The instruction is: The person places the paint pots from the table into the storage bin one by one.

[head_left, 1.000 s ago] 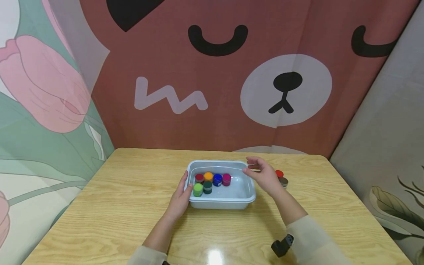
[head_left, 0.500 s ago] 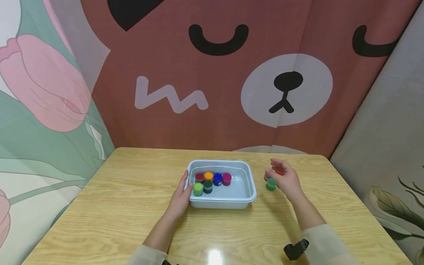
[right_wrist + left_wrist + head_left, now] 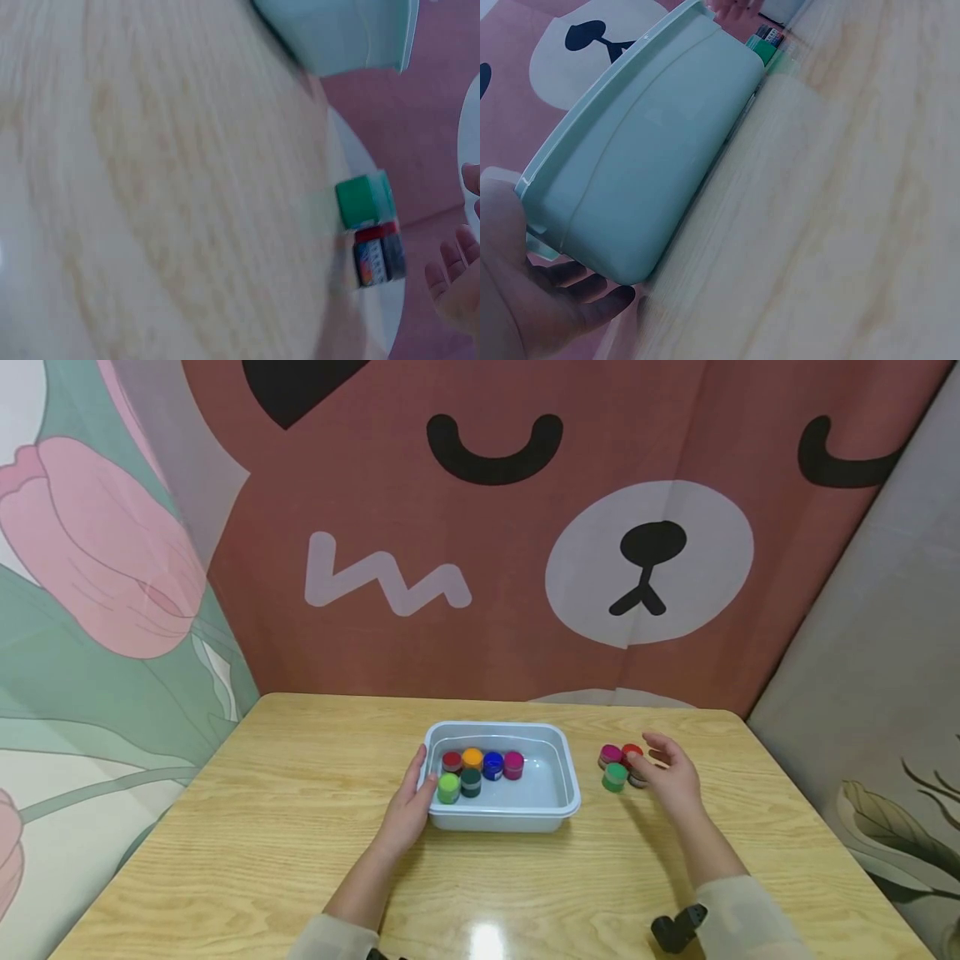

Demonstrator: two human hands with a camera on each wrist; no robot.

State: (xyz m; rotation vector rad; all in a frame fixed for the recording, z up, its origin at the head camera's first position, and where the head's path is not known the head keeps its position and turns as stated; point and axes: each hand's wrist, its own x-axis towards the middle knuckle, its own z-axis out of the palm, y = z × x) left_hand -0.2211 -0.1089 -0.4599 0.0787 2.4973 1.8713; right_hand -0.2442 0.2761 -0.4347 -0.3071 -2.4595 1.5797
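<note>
A pale blue plastic tub [image 3: 498,822] stands mid-table with several small paint jars inside, among them a light green jar [image 3: 448,788] and a blue jar [image 3: 492,766]. My left hand [image 3: 405,810] holds its left end, thumb at the rim and fingers against the outer wall. To the right of the tub, a cluster of jars stands on the table: a magenta jar [image 3: 611,755], a green jar [image 3: 614,777], a red jar [image 3: 632,750] and a dark jar [image 3: 637,779] partly hidden by fingers. My right hand [image 3: 675,781] hovers beside this cluster, fingers relaxed, holding nothing.
The wooden table [image 3: 247,827] runs back to a bear-print curtain [image 3: 510,652]. Floral fabric [image 3: 97,552] hangs at the left, and a grey patterned cloth [image 3: 885,693] at the right. A black wrist device [image 3: 677,928] shows by the right sleeve.
My right hand has moved from the tub's right rim across to the jars on the right, uncovering the green and magenta ones. My left hand and the tub have stayed put.
</note>
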